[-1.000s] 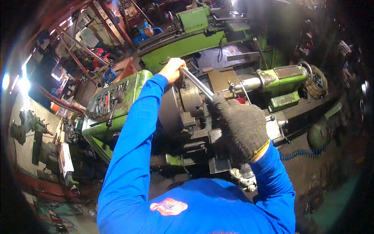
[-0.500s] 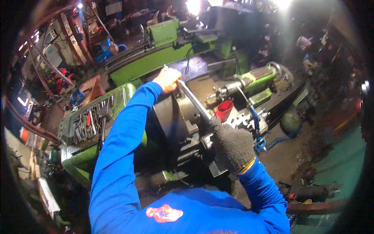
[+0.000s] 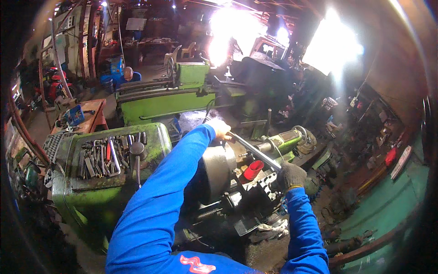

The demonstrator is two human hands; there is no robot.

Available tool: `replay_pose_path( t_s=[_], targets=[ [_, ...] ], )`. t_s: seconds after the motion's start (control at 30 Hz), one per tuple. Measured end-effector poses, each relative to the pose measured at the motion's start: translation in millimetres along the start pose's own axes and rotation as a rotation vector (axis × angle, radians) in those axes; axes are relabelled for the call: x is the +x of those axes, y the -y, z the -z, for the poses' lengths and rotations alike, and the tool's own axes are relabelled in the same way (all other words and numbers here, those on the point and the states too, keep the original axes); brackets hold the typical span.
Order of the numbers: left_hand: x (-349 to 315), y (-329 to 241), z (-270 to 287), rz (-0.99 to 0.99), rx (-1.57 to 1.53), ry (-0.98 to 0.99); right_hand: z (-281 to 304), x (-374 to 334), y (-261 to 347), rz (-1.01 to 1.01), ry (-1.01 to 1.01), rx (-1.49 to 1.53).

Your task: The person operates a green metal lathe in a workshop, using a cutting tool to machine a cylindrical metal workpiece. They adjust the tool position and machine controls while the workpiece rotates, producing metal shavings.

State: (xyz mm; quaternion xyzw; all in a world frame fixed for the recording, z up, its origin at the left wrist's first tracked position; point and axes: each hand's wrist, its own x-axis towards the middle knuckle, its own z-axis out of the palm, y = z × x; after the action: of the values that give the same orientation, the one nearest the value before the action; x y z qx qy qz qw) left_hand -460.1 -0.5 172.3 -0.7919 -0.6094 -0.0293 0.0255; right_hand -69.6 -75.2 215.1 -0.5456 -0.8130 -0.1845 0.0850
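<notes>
A long, bright metal bar [image 3: 253, 148] slants across the front of a lathe, over its round steel chuck [image 3: 218, 171]. My bare left hand [image 3: 219, 129] is closed round the bar's far left end. Farther down, at the near right end, my right hand [image 3: 292, 176] in a dark knitted glove grips the same bar. Below the bar, a red cup [image 3: 252, 171] stands tilted near the tool post [image 3: 270, 186]. The left sleeve hides part of the chuck.
Several wrenches and loose tools [image 3: 109, 155] lie on the green headstock [image 3: 68, 182] at left. The tailstock [image 3: 288, 140] sits at right on the lathe bed. Another green lathe [image 3: 169, 100] stands beyond. A person [image 3: 129, 75] is in the far left background.
My view has tilted up, showing more background. Both hands still hold the bar; they and the bar appear farther right, and the right hand has moved farther from my body.
</notes>
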Motion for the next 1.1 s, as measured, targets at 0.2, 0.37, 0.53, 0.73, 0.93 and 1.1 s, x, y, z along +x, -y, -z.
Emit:
replay_pose_path(
  t_s=[0.2,0.37,0.53,0.73,0.93,1.1],
  targets=[
    [0,3,10,0.089,-0.112,-0.006,12,40,3,0.068,-0.118,-0.104],
    [5,32,2,0.156,-0.178,0.047,13,94,5,0.269,-0.157,-0.245],
    [22,35,-15,0.129,-0.190,-0.117,29,125,13,0.348,-0.171,-0.266],
    [-1,46,-3,0.227,-0.237,0.009,20,141,30,0.461,-0.214,-0.314],
    [-6,-21,30,0.439,-0.209,-0.048,-53,240,-16,0.281,-0.014,-0.530],
    [37,-54,-10,0.766,-0.063,-0.065,-102,303,59,0.308,-0.409,0.130]
  ],
)
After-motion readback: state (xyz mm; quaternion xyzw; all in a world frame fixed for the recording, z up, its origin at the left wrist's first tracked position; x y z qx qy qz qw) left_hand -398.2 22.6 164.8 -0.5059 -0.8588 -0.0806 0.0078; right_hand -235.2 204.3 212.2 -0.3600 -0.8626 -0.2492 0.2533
